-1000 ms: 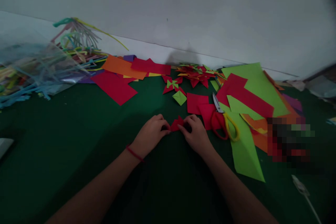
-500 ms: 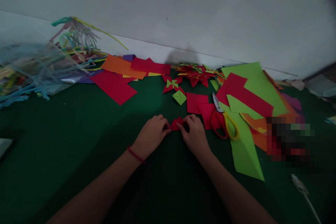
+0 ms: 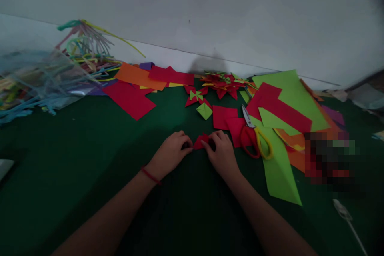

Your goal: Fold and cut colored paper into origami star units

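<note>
A big pale wall [image 3: 150, 4] is standing at the back, and a dark green table [image 3: 75, 160] is stretching out in front of it. At the left, a see-through bag [image 3: 33, 52] is lying over a heap of bendy, colorful sticks [image 3: 90, 42]. At the right, a big light green sheet [image 3: 301, 98] is lying under some red paper, and a long green strip [image 3: 280, 176] is pointing toward the person.

The person's left hand [image 3: 172, 154] and right hand [image 3: 223, 154] are resting low over the middle of the table. Farther back, a red sheet [image 3: 132, 100] is lying near the bag, and a pile of paper stars [image 3: 223, 84] is sitting by the wall. Scissors [image 3: 251, 125] with one red handle and one yellow handle are lying on the papers, right of the hands. A red star with a green middle [image 3: 196, 96] is sitting before the pile, with a green folded square [image 3: 204, 111] just in front.

A thin red band [image 3: 151, 175] is circling the left wrist. The small red folded paper [image 3: 199, 142] is sitting between the hands. The right thumb and fingers are pinching it. The left thumb and finger are staying narrow beside its left tip, but I cannot tell if they are touching it.
</note>
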{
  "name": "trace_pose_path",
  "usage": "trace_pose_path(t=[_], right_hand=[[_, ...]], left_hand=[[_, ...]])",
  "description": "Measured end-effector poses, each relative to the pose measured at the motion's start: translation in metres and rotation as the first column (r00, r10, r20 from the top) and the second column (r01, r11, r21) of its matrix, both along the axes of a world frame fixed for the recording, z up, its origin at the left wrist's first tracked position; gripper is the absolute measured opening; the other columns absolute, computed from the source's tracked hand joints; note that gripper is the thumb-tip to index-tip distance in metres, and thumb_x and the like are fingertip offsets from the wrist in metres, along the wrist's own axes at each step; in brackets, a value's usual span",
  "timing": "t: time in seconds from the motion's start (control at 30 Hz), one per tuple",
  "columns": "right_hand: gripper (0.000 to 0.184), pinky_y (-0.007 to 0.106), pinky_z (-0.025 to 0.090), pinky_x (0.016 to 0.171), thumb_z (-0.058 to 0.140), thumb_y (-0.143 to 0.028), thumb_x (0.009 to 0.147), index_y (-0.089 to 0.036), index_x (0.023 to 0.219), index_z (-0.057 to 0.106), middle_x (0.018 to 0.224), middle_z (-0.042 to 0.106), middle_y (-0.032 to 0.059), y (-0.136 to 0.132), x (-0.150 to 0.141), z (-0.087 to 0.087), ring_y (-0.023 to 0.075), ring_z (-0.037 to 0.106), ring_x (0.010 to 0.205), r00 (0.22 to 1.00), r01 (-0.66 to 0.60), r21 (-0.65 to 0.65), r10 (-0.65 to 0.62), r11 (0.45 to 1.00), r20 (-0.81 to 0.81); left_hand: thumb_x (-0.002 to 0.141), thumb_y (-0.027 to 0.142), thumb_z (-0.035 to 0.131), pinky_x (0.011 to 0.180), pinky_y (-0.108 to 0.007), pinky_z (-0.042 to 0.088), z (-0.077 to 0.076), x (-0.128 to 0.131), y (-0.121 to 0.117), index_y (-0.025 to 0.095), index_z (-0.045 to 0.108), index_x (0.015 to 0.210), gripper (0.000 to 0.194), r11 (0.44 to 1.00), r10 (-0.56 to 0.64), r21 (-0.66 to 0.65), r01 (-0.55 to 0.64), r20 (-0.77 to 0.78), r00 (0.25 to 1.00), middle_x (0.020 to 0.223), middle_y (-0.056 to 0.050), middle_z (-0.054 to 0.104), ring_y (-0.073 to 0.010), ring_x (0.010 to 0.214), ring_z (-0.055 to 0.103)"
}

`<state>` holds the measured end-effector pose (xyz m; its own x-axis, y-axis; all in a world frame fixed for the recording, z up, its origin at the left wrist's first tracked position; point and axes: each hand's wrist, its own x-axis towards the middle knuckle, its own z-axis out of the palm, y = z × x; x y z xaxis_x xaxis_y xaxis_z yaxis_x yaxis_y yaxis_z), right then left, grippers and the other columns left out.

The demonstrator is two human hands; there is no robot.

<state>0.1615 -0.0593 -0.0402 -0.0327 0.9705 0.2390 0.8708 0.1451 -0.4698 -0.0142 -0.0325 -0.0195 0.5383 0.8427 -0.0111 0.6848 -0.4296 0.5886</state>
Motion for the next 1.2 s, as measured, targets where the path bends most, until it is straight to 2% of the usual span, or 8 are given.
trace_pose_path(t=[0.23, 0.33, 0.43, 0.5, 0.63, 0.77, 1.03, 1.2], right_hand=[[0.013, 0.036, 0.041, 0.067, 0.049, -0.032, 0.082, -0.019, 0.08, 0.053, 0.086, 0.053, 0.0077, 0.0, 0.001, -0.001, 0.0221, 0.05, 0.079, 1.0, -0.002, 0.012, 0.003, 1.0, -0.013], [0.014, 0.036, 0.041, 0.067, 0.049, -0.032, 0.082, -0.019, 0.081, 0.054, 0.087, 0.053, 0.008, 0.001, 0.001, -0.001, 0.0221, 0.05, 0.079, 1.0, -0.002, -0.004, 0.002, 1.0, -0.005], [0.011, 0.036, 0.041, 0.068, 0.049, -0.029, 0.082, -0.019, 0.081, 0.054, 0.088, 0.053, 0.0081, 0.001, 0.002, -0.001, 0.0224, 0.05, 0.08, 1.0, -0.002, -0.017, 0.002, 1.0, 0.005], [0.01, 0.037, 0.041, 0.069, 0.049, -0.027, 0.081, -0.019, 0.081, 0.054, 0.087, 0.053, 0.0082, 0.001, 0.002, -0.002, 0.0227, 0.05, 0.081, 1.0, -0.005, -0.007, 0.005, 1.0, 0.009], [0.011, 0.037, 0.04, 0.07, 0.048, -0.028, 0.081, -0.018, 0.08, 0.054, 0.088, 0.054, 0.0085, 0.001, 0.001, -0.002, 0.0225, 0.05, 0.081, 1.0, 0.006, 0.006, -0.006, 1.0, 0.012], [0.012, 0.036, 0.04, 0.07, 0.047, -0.029, 0.083, -0.018, 0.082, 0.052, 0.086, 0.054, 0.008, -0.001, 0.0, 0.0, 0.0219, 0.05, 0.08, 1.0, 0.024, -0.012, -0.024, 1.0, 0.0], [0.019, 0.037, 0.042, 0.071, 0.045, -0.027, 0.084, -0.017, 0.099, 0.05, 0.085, 0.056, 0.0083, 0.001, 0.0, -0.003, 0.022, 0.052, 0.079, 0.995, 0.028, 0.033, -0.025, 0.999, -0.097], [0.027, 0.041, 0.041, 0.076, 0.043, -0.022, 0.084, -0.02, 0.111, 0.047, 0.104, 0.053, 0.0115, 0.0, -0.003, 0.001, 0.0261, 0.05, 0.092, 0.998, 0.021, 0.047, -0.018, 0.999, -0.063]], left_hand=[[0.08, 0.02, 0.052, 0.072, -0.029, 0.041, 0.003, 0.001, 0.001, 0.019, 0.053, 0.084, 0.004, 1.0, -0.004, 0.031, 0.006, -0.067, 0.998, 0.086, -0.002, 0.055, -0.0171, 0.082, 0.051], [0.082, 0.018, 0.049, 0.083, -0.033, 0.04, 0.007, 0.004, -0.005, 0.02, 0.05, 0.102, 0.02, 0.993, -0.012, 0.117, 0.023, -0.095, 0.995, 0.108, -0.004, 0.054, -0.0191, 0.1, 0.049], [0.085, 0.017, 0.04, 0.1, -0.038, 0.027, 0.007, 0.013, -0.021, 0.018, 0.035, 0.127, 0.042, 0.967, -0.081, 0.227, 0.117, -0.163, 0.983, 0.138, -0.008, 0.032, -0.0208, 0.127, 0.027], [0.088, 0.022, 0.034, 0.103, -0.04, 0.023, 0.003, 0.02, -0.033, 0.013, 0.025, 0.134, 0.048, 0.962, -0.099, 0.226, 0.153, -0.234, 0.967, 0.144, -0.011, 0.022, -0.0219, 0.131, 0.019], [0.087, 0.04, 0.034, 0.104, -0.047, 0.02, -0.004, 0.029, -0.049, 0.008, 0.026, 0.134, 0.058, 0.975, -0.06, 0.181, 0.129, -0.344, 0.937, 0.143, -0.016, 0.019, -0.0268, 0.132, 0.015], [0.082, 0.054, 0.035, 0.106, -0.051, 0.011, -0.005, 0.031, -0.05, 0.008, 0.026, 0.135, 0.071, 0.977, -0.031, 0.187, 0.107, -0.371, 0.928, 0.143, -0.016, 0.018, -0.0276, 0.132, 0.012], [0.081, 0.058, 0.031, 0.107, -0.05, 0.006, -0.01, 0.031, -0.051, 0.012, 0.025, 0.136, 0.072, 0.97, 0.001, 0.229, 0.083, -0.344, 0.939, 0.144, -0.012, 0.02, -0.026, 0.133, 0.011], [0.081, 0.057, 0.034, 0.107, -0.05, 0.005, -0.011, 0.031, -0.051, 0.012, 0.025, 0.136, 0.072, 0.971, -0.005, 0.222, 0.09, -0.355, 0.935, 0.144, -0.012, 0.02, -0.0257, 0.133, 0.01]])
